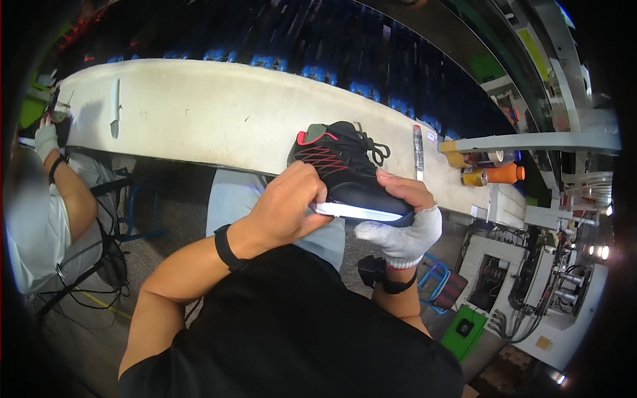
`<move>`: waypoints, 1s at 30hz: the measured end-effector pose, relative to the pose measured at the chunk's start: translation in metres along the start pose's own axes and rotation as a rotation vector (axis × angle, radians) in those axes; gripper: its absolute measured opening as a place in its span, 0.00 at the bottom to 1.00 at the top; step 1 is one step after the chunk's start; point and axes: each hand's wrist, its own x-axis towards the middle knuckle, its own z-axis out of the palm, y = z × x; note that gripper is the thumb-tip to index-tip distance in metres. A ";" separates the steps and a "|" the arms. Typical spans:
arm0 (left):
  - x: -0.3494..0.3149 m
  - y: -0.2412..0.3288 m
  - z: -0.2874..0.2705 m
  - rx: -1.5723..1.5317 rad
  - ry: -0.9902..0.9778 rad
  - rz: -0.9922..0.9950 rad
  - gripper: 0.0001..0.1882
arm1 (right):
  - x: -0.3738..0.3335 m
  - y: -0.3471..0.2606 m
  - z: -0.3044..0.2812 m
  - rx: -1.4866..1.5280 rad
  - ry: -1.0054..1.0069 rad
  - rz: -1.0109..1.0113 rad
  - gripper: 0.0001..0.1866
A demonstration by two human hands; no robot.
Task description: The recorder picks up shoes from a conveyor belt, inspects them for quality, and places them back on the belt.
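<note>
A black sneaker (358, 180) with red lacing lines on its side and a green and red collar is held at the near edge of the white bench, toe to the right. My bare left hand (286, 202) is closed, its fingers pressed against the lower heel side. From those fingers a shiny white strip (365, 212) runs along the near sole edge; I cannot tell whether it is part of the sole. My right hand (406, 222), in a white glove with bare fingertips showing, grips the toe, thumb on top. Its other fingers are partly hidden under the shoe.
On the white bench (192, 99) lie a dark-bladed knife-like tool (418, 149) and a pale narrow tool (115, 109). An orange bottle (507, 174) and a jar (474, 177) lie at right. Blue-tipped rollers line the far side. Another person's gloved hand (46, 138) is at left.
</note>
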 end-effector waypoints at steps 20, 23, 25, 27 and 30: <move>-0.013 -0.026 -0.093 0.817 -0.251 0.007 0.31 | 0.002 0.030 0.011 0.439 0.390 -0.026 0.19; 0.019 0.003 -0.140 0.524 -0.222 0.372 0.33 | 0.008 0.045 0.029 0.615 0.509 0.280 0.27; 0.041 0.022 -0.163 0.492 -0.207 0.475 0.34 | 0.027 0.059 0.035 0.527 0.385 0.509 0.28; 0.060 0.030 -0.168 0.416 -0.224 0.355 0.43 | 0.043 0.064 0.047 0.187 0.081 0.235 0.24; 0.081 0.026 -0.148 0.459 -0.324 0.065 0.50 | 0.064 0.054 0.064 0.228 -0.167 0.062 0.51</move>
